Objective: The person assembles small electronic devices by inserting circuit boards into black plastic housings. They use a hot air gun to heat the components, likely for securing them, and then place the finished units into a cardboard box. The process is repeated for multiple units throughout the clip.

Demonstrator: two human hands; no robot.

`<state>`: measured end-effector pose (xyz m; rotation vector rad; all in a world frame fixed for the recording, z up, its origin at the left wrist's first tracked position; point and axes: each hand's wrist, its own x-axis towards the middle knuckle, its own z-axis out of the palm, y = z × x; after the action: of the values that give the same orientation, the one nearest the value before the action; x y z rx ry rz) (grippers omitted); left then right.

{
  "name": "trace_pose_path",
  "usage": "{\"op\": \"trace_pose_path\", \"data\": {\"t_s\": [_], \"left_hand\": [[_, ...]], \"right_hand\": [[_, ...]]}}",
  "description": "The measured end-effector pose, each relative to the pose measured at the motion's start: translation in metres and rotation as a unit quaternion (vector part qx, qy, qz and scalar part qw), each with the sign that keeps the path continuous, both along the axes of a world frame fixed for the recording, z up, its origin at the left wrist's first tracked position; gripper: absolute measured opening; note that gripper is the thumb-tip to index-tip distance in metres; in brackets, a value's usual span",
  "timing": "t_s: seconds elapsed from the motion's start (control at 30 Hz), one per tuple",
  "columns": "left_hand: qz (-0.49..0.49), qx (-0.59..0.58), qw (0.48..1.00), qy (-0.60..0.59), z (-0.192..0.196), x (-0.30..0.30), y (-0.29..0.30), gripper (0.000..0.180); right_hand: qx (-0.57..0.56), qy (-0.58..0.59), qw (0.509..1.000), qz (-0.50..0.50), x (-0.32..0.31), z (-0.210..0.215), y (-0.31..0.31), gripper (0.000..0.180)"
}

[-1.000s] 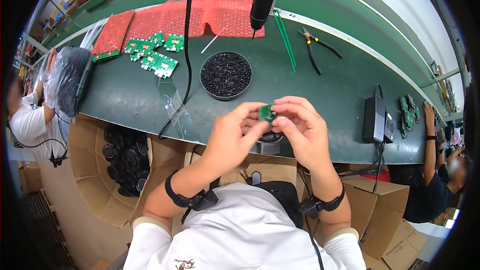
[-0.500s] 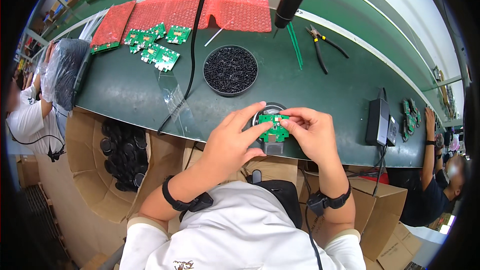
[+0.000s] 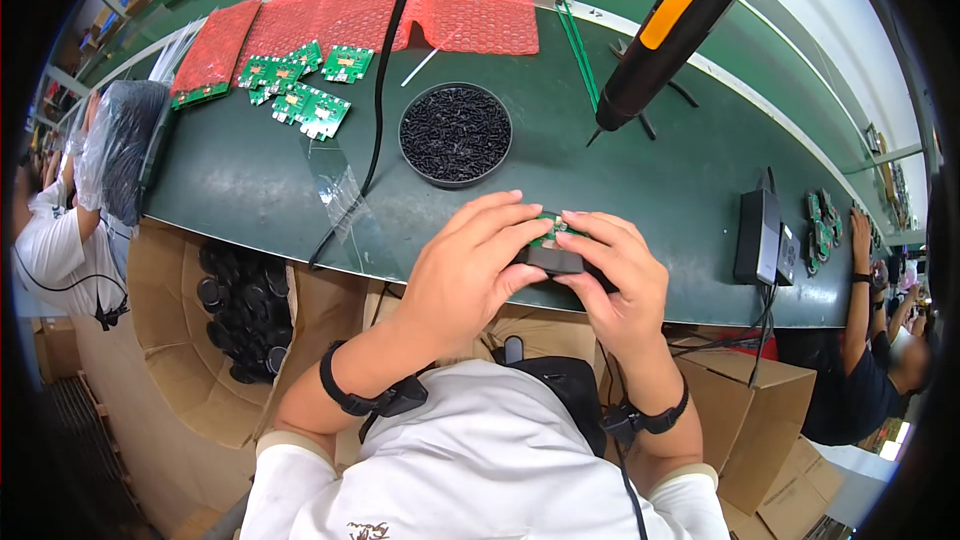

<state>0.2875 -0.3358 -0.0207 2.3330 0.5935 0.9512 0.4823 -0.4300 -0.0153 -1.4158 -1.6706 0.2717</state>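
The left hand (image 3: 470, 265) and right hand (image 3: 615, 275) together grasp a small green circuit board (image 3: 548, 232). It sits on a black round part (image 3: 550, 260), pinched between their fingertips above the green surface (image 3: 250, 180).

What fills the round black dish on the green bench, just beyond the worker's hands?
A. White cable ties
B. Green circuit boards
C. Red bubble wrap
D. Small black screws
D: the round dish holds a heap of small black screws; the green circuit boards lie loose to its left.
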Motion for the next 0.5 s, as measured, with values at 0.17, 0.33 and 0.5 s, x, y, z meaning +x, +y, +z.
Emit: {"op": "trace_pose_path", "data": {"t_s": [0.17, 0.33, 0.5], "left_hand": [[0.025, -0.064, 0.997, -0.027, 0.0007, 0.0083, -0.0052, 0.041], [0.031, -0.092, 0.995, -0.034, 0.0037, 0.0108, -0.0091, 0.034], [0.031, -0.077, 0.996, -0.03, 0.0081, 0.0129, -0.0098, 0.032]], "right_hand": [[0.013, 0.055, 0.998, -0.035, -0.0092, -0.0029, 0.004, 0.037], [-0.002, 0.117, 0.992, -0.045, -0.0098, -0.004, 0.0045, 0.034], [-0.005, 0.14, 0.989, -0.042, -0.0094, -0.0047, 0.0042, 0.036]]}}
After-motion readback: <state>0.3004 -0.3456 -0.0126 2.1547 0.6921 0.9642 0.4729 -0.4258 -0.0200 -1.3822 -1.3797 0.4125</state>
